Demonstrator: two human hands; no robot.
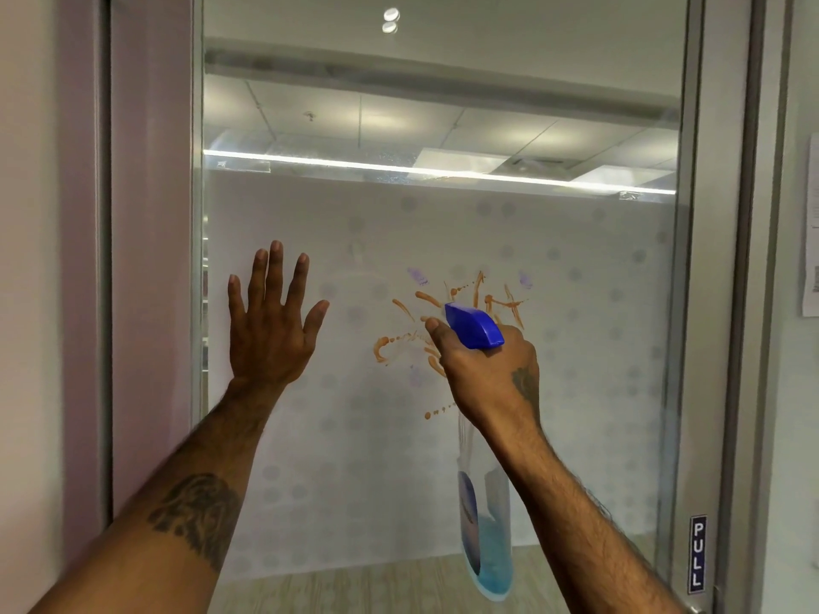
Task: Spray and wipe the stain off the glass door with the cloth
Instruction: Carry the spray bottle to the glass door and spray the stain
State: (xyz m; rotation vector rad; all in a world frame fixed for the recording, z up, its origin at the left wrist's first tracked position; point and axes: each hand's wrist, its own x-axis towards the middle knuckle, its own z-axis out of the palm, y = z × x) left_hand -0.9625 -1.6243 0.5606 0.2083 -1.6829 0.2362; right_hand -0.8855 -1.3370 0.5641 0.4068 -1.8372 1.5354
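An orange-brown stain (476, 299) is smeared in streaks and dots across the middle of the glass door (354, 458), on its frosted dotted lower half. My right hand (487, 370) grips a clear spray bottle (485, 547) holding some blue liquid, and its blue nozzle head (474, 325) points at the stain from close by. My left hand (270, 321) is raised to the left of the stain, fingers spread, palm toward the glass, holding nothing. No cloth is in view.
The door's metal frame (727, 303) runs down the right side, with a "PULL" label (697, 553) low on it. A wall (146, 259) borders the glass on the left. Papers (812, 223) hang on the far right wall.
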